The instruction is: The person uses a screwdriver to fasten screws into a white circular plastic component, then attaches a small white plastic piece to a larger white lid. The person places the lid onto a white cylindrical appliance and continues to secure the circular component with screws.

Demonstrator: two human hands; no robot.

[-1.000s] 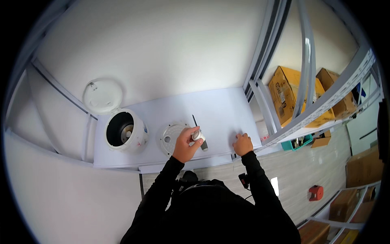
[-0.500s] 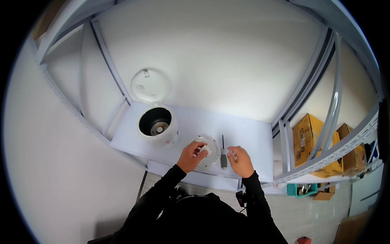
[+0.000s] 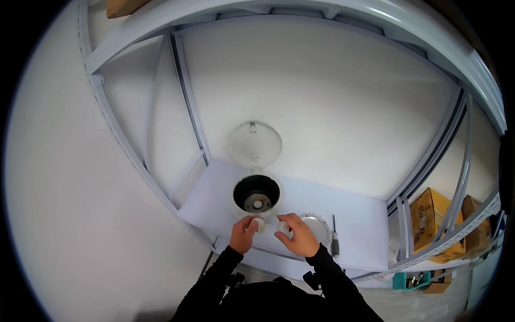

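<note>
In front of an open white rice cooker [image 3: 234,203], both my hands are raised close together. My left hand [image 3: 242,236] pinches a small white round part [image 3: 260,225] between thumb and fingers. A small translucent cap-like piece [image 3: 283,228] sits in the grip of my right hand [image 3: 301,237]. A narrow gap separates the two parts. The cooker's lid [image 3: 255,144] stands upright on its hinge, and a metal heating plate [image 3: 247,204] shows inside the dark body. Just past my right hand lies a round pale disc-shaped cover [image 3: 321,229], partly hidden. Beside it is a grey-handled screwdriver [image 3: 335,244].
The pale shelf top [image 3: 359,225] has a metal frame post [image 3: 185,91] at the left. To the right, beyond the frame, stand a yellow carton [image 3: 429,220], a brown carton [image 3: 475,225] and a teal bin [image 3: 410,280] holding small items.
My view has shifted, so the scene sits lower and further right. Both hands have left the disc and screwdriver and come together before the cooker, each holding a small part.
</note>
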